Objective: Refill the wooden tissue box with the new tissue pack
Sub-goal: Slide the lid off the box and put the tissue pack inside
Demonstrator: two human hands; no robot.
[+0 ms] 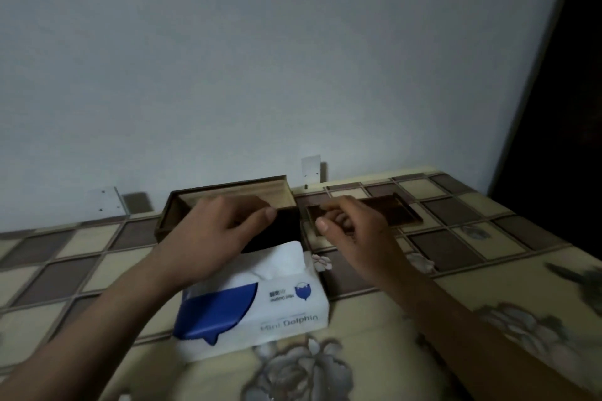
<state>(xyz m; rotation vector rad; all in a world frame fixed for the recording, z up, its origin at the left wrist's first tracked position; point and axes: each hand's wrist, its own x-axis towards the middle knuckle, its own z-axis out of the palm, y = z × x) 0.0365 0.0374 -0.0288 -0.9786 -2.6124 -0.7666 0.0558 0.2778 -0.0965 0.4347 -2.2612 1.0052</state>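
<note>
The wooden tissue box [280,190] stands open against the wall, its dark inside showing. My left hand [215,231] lies over its front wall, fingers curled over the rim and thumb pointing right. The dark wooden lid [395,210] lies flat on the table to the right of the box. My right hand [351,231] is over the lid's left end, curled fingers and thumb at its near edge. The new tissue pack [260,306], white and blue with a tissue sticking up, lies just in front of the box, partly under my left wrist.
The table [488,238] has a checked and flowered cloth and ends at a plain wall. Two small white plates [311,169] are fixed low on the wall behind the box. A dark opening lies at the far right.
</note>
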